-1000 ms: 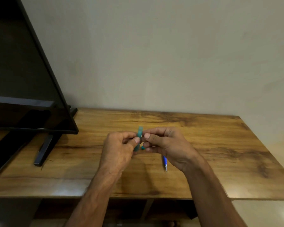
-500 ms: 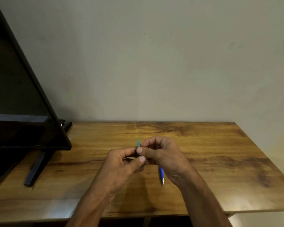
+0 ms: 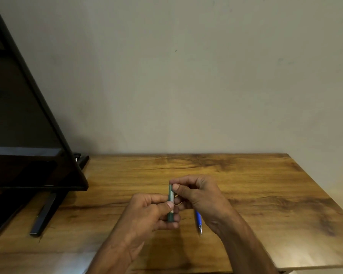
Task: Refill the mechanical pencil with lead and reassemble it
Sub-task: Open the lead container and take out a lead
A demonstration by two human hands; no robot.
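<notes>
A slim green lead case point(image 3: 170, 196) stands upright between both hands above the wooden table point(image 3: 265, 194). My left hand point(image 3: 152, 212) grips its lower half between thumb and fingers. My right hand point(image 3: 196, 192) pinches its top end with thumb and forefinger. A blue mechanical pencil point(image 3: 198, 220) lies on the table just under my right wrist, its metal tip pointing toward me; its upper part is hidden by the hand.
A large black TV screen point(image 3: 28, 135) stands at the left on a dark stand foot point(image 3: 46, 212). A plain wall rises behind the table. The table's right edge runs diagonally at the right.
The camera has tilted up, so the table sits lower in view. The green case is now more exposed between my hands, and my right fingers have moved to its top end.
</notes>
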